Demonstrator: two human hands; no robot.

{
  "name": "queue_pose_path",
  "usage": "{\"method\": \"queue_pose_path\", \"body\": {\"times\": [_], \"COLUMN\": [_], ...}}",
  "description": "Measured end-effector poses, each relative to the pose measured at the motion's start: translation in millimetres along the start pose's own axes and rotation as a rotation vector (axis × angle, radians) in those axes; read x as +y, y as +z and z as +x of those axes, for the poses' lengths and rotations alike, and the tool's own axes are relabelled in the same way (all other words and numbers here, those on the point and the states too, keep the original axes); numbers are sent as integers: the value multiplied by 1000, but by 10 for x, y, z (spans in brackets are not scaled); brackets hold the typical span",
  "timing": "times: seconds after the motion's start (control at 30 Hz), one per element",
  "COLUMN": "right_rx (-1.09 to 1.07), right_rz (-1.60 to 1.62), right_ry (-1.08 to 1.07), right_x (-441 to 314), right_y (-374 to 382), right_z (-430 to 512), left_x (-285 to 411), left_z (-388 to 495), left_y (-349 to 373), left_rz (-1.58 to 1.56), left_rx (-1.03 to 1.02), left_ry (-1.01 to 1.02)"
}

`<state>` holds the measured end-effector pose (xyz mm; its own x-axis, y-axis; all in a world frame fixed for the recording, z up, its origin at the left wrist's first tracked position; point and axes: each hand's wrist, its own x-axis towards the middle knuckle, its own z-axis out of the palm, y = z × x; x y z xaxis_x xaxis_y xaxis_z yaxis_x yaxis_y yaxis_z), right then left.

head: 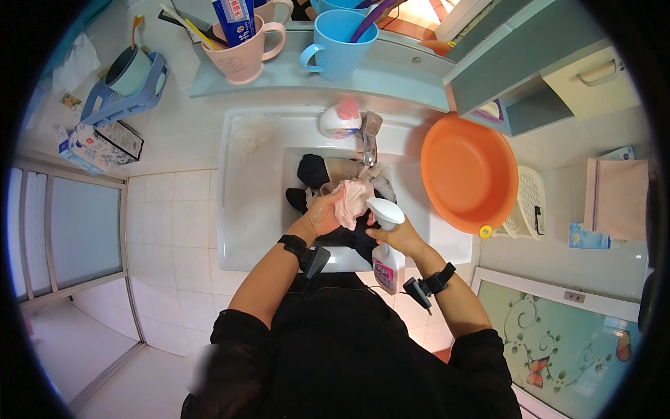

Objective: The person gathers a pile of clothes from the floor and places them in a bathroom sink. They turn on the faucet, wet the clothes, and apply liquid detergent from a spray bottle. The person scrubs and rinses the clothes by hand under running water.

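Observation:
My left hand [323, 214] holds a bunched pale pink cloth [354, 201] over the basin of a white sink [251, 209]. Around the neck of a white spray bottle [388, 259] my right hand [398, 235] is closed, with the white spray head [386, 209] close beside the cloth's right side. Beneath both hands, dark wet clothes [335, 238] lie in the basin, along with a black balled garment [312, 170] and a beige piece. Some suds show at the basin's right. The chrome faucet [370, 139] stands behind the cloth.
A white pump bottle with pink top [340, 120] stands beside the faucet. An orange plastic basin [468, 173] leans at the sink's right. Above, a shelf [285, 78] bears a pink mug [243, 57] and a blue mug [340, 50]. A grey-green cabinet [515, 63] juts out at upper right.

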<state>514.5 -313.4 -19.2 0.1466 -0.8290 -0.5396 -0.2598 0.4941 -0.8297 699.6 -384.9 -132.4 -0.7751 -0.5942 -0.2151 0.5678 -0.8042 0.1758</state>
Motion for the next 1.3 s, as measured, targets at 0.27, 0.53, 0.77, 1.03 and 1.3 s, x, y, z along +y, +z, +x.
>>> {"method": "queue_pose_path", "body": {"times": [0.27,0.53,0.77,1.03,1.3], "right_rx": [28,174,71,-54,-11], "right_rz": [-10,-80,-80,-121,-189], "right_ry": [11,82,-36,-4,38], "right_x": [-106,-179,-282,-270,-227], "right_y": [53,54,61,62,20], "right_z": [0,51,34,106,138], "left_x": [53,77,172,205,250], "left_z": [-3,7,13,44,18], "left_y": [49,143,204,179,249], "left_rz": [-6,-25,8,26,39], "left_rx": [-92,51,-110,-23,-61], "left_ry": [-47,-47,-21,-23,-5]}}
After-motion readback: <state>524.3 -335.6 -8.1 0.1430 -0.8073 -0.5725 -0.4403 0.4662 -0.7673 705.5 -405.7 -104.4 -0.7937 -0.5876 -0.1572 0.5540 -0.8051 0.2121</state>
